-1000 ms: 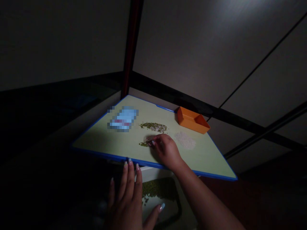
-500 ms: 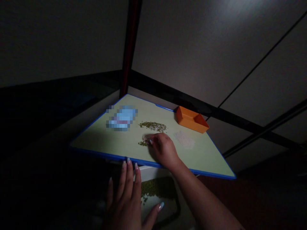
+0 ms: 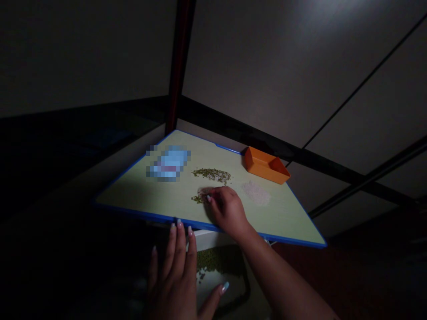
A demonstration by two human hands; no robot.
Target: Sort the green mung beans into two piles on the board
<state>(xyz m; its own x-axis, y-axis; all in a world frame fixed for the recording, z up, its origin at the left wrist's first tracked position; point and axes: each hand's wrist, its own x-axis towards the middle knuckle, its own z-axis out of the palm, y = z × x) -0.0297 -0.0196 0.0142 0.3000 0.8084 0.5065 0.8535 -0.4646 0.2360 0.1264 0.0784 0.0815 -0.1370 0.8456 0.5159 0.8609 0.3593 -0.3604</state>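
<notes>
My right hand point(image 3: 230, 211) rests low over the pale tabletop point(image 3: 150, 195), thumb and fingertips pinched together at a small pile of green beans or grains point(image 3: 196, 198). Whatever is between the fingertips is hidden. Behind it lies a larger scatter of green grains point(image 3: 211, 174) mixed with some pale ones. To the right is a heap of whitish grains point(image 3: 256, 193). My left hand point(image 3: 180, 275) is spread, its fingertips near the table's blue front edge. Under it sits a light tray point(image 3: 213, 289) with many green grains along its far side, partly covered by the hand.
An orange open box point(image 3: 267, 166) stands at the table's back right edge. A blurred-out light blue item point(image 3: 170, 162) lies at the left. Wall panels point(image 3: 240, 66) rise close behind the table. The surroundings are dark.
Both hands keep nearly the same places. The right fingertips have shifted only slightly at the small green pile, and the view has moved a little.
</notes>
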